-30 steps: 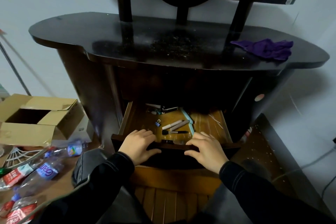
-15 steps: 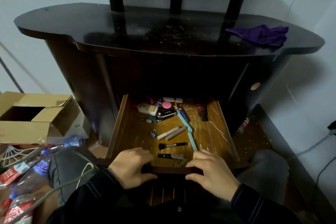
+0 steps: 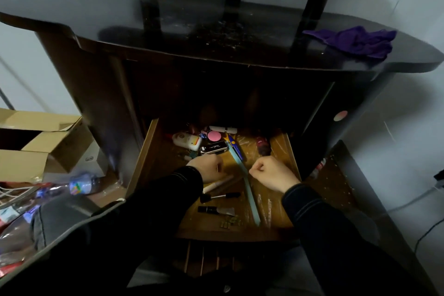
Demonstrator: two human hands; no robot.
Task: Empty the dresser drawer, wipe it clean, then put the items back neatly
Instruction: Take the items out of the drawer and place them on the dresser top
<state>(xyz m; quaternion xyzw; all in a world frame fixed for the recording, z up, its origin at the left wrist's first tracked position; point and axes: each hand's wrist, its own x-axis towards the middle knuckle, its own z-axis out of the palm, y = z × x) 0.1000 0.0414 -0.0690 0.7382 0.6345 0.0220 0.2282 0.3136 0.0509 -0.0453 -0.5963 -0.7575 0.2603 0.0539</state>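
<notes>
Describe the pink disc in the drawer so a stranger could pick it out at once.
Start at the dark dresser and drop to its open wooden drawer. At the drawer's back, the pink disc lies right of the white bottle and just behind the glossy black case. It is the only round, bright pink thing there.

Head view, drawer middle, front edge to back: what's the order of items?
pile of small clips → black tube with silvery end → makeup brush → black case → pink disc → white tube
</notes>
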